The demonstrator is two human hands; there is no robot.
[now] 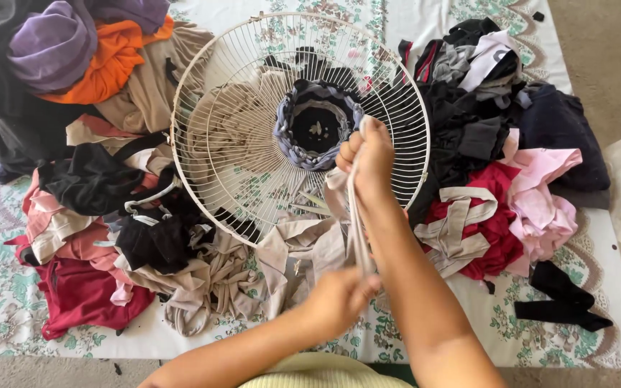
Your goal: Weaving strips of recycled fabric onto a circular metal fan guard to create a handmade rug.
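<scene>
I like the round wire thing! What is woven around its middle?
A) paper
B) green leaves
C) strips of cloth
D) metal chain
C: a ring of grey-blue cloth strips circles the hub of the white wire fan guard, and both hands pull a beige cloth strip.

We see cloth piles (95,187) crowding the fan guard (217,136) on the left and more scraps (497,144) on the right. Bare sheet (411,323) shows only along the near edge; the guard's wires bar passage through.
</scene>
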